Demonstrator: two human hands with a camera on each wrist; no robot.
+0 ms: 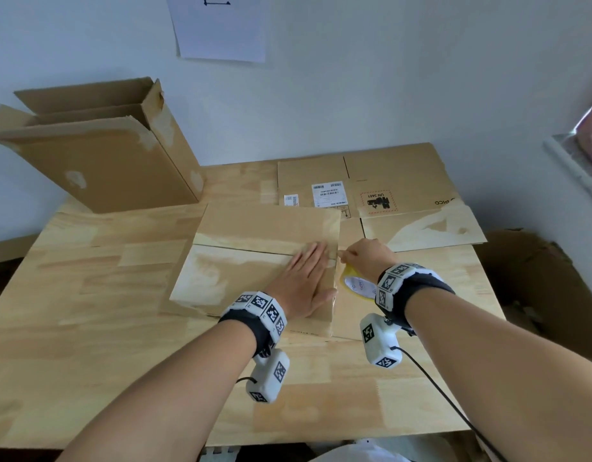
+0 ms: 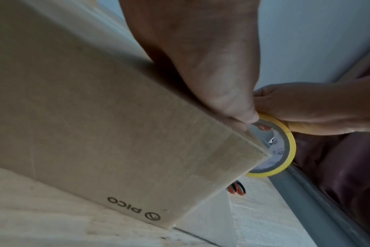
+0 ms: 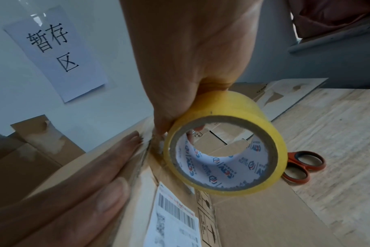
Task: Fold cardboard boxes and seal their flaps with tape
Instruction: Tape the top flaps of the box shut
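Note:
A folded cardboard box (image 1: 254, 261) (image 2: 95, 125) lies on the wooden table (image 1: 87, 328), its two top flaps meeting in a seam. My left hand (image 1: 308, 278) lies flat with straight fingers (image 3: 108, 167) on the flaps near the box's right edge. My right hand (image 1: 364, 255) (image 3: 190, 66) grips a yellow tape roll (image 1: 354, 285) (image 3: 224, 150) (image 2: 272, 147) just off that right edge, level with the seam. Shiny tape runs down the box's right side.
An open upright box (image 1: 97, 155) stands at the table's back left. Flattened cardboard (image 1: 388, 195) with a shipping label lies at the back right. Orange-handled scissors (image 3: 302, 165) (image 2: 237, 188) lie on the table to the right of the tape roll. A wall stands behind the table.

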